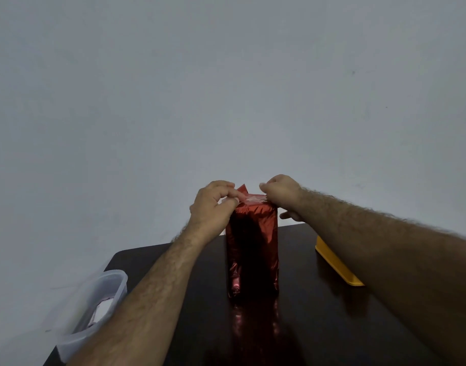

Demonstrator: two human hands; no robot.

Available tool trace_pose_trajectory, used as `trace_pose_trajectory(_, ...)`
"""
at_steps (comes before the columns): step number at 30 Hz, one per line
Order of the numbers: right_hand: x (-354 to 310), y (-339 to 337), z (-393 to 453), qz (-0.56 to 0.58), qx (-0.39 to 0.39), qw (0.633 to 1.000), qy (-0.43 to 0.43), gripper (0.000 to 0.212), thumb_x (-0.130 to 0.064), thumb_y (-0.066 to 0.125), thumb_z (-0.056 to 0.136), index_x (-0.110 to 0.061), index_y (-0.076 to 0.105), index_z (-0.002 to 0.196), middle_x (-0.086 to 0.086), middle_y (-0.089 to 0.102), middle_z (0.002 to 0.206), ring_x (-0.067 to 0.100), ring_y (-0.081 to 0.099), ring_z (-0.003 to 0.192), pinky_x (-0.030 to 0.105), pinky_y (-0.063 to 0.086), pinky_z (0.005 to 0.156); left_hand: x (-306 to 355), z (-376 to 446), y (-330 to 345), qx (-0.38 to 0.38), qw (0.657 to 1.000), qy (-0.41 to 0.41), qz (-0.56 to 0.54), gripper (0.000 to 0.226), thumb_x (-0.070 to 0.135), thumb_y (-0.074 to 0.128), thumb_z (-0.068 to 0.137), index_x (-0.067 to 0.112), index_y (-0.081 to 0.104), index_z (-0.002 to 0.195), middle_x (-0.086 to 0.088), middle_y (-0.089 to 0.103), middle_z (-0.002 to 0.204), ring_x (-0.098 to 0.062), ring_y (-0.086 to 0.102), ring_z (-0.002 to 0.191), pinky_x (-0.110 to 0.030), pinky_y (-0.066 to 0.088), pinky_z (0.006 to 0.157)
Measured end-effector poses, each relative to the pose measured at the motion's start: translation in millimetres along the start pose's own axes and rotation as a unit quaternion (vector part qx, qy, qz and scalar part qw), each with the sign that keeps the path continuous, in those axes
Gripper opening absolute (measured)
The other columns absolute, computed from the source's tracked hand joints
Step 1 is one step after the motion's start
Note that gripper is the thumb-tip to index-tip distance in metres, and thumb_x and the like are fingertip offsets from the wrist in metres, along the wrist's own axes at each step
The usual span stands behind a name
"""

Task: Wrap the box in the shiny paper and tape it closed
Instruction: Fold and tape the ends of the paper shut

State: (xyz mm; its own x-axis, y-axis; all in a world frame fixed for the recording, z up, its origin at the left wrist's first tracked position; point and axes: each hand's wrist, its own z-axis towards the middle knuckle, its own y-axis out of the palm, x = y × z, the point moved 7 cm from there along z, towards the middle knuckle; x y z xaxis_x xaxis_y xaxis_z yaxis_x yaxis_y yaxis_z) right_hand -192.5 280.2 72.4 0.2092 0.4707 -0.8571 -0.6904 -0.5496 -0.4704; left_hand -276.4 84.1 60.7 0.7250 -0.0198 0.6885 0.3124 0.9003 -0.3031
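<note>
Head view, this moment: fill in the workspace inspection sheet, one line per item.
Surface: dark glossy table, reflecting the red wrap.
Job's things: box wrapped in shiny red paper stands upright; clear tape stretched across its top end.
Clutter: clear plastic tub at left edge; yellow container at right, partly hidden by the forearm.
Hands: left hand and right hand pinch the tape ends.
Cables: nothing seen.
Surroundings: plain grey wall.

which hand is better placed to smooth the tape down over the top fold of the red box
Left, probably. The left hand sits over the near top edge, pinching the clear tape; the right hand holds the strip's far end on the box.
</note>
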Motion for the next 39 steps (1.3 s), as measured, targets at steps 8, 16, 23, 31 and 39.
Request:
trace_pose_trajectory(8,5.5,10.6,-6.6,0.011,-0.044,0.999,0.011,0.062,-0.058,0.09,0.054,-0.02,0.062,0.094,0.002,0.071,0.107,0.023,0.066,0.106,0.043,0.056,0.077,5.0,-2.9,3.0,-0.004,0.997,0.001,0.081,0.034,0.029,0.054,0.101,0.049,0.079,0.092,0.028,0.07,0.107,0.002,0.053,0.12,-0.043,0.022,0.111)
trace_pose_trajectory(16,-6.3,-8.9,-15.1,-0.028,0.127,0.988,-0.085,0.04,-0.051,0.066,0.098,-0.018,0.066,0.122,0.002,0.067,0.121,0.024,0.065,0.111,0.04,0.058,0.091,7.3,0.2,2.3,-0.037,0.977,0.071,0.197,0.047,0.045,0.036,0.097,0.041,0.081,0.111,0.022,0.062,0.112,-0.002,0.045,0.119,-0.036,0.017,0.095)
trace_pose_trajectory(23,-24.7,11.4,-53.1,-0.15,0.067,0.961,-0.22,0.071,-0.074,0.041,0.098,-0.014,0.067,0.071,-0.006,0.071,0.072,0.016,0.067,0.077,0.033,0.054,0.072,7.3,2.9,3.0,-0.037,0.98,0.025,0.192,0.033,0.033,0.049,0.107,0.039,0.081,0.106,0.016,0.062,0.116,-0.011,0.048,0.123,-0.042,0.025,0.099)
trace_pose_trajectory(31,-4.5,22.5,-43.3,-0.173,-0.035,0.966,-0.189,0.088,-0.101,0.057,0.061,-0.042,0.069,0.125,-0.011,0.063,0.122,0.013,0.059,0.116,0.037,0.052,0.098,3.8,7.1,-7.1,-0.039,0.981,-0.01,0.189,0.036,0.042,0.045,0.107,0.041,0.082,0.104,0.024,0.055,0.13,-0.007,0.039,0.136,-0.037,0.018,0.109)
trace_pose_trajectory(39,-9.6,23.1,-38.0,-0.065,-0.157,0.965,-0.199,0.049,-0.043,0.057,0.072,-0.023,0.077,0.112,-0.003,0.076,0.115,0.018,0.065,0.118,0.046,0.048,0.11,-0.3,7.9,2.4,-0.111,0.99,0.008,0.081,0.04,0.064,0.047,0.087,0.048,0.081,0.102,0.018,0.062,0.112,-0.009,0.058,0.12,-0.047,0.044,0.113)
